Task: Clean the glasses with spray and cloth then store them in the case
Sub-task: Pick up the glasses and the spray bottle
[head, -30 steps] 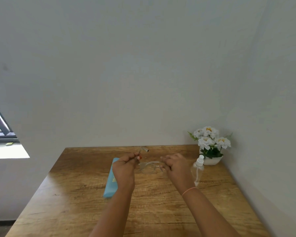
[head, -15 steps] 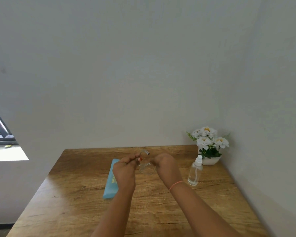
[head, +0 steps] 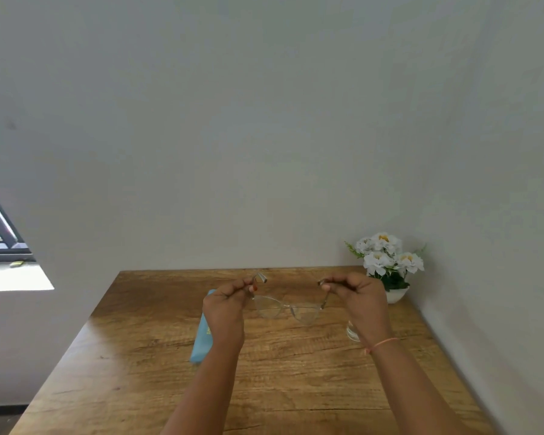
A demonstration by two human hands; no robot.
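- Both hands are reaching forward over a wooden table [head: 139,356], raised above its surface and held apart from each other.
- The left hand [head: 225,309] is pinching the end of one arm of the glasses [head: 288,307] between thumb and fingers, knuckles facing the camera.
- The right hand [head: 361,301] is pinching the end of the other arm the same way, with a thin pink band [head: 382,343] circling its wrist.
- The glasses are hanging between the two hands, arms spread open, their clear lenses dipping below the fingertips and facing away.
- A light blue case [head: 203,337] is lying flat on the table, partly hidden behind the left hand.
- A clear spray bottle [head: 352,332] is standing behind the right wrist, only its base showing.
- A white pot of white flowers [head: 387,255] is sitting in the far right corner of the table, against the wall.
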